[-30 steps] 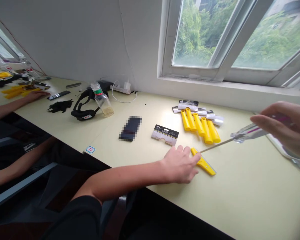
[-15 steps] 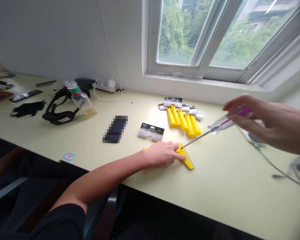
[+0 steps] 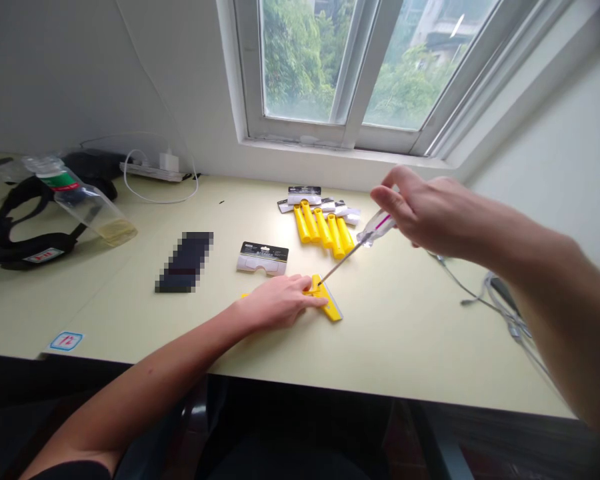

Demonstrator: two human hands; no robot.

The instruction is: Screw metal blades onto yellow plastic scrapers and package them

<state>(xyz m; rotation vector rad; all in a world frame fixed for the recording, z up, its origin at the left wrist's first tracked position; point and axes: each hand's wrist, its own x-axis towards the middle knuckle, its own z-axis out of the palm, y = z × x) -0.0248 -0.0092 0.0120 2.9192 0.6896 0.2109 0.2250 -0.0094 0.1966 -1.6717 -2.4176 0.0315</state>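
Far left there's a clear plastic bottle (image 3: 87,203) with some yellowish liquid, then a pixelated dark slab (image 3: 185,262), then a packaging card (image 3: 263,261). Next, the left hand (image 3: 279,301) has its fingers closed over a yellow scraper (image 3: 333,309) on the tabletop (image 3: 410,347). Five yellow handles (image 3: 323,230) lie bunched nearer the window (image 3: 305,67). Screwdriver (image 3: 376,229) slants down, tip at the scraper's head, right hand's (image 3: 423,208) fingers wrapped round its clear grip.

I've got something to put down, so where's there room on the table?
The biggest bare patch of table lies between the yellow scraper and the grey cables. A smaller one is between the blurred rectangle and the numbered sticker. It's crowded by the left hand and screwdriver, and far left around the bottle and black headset.
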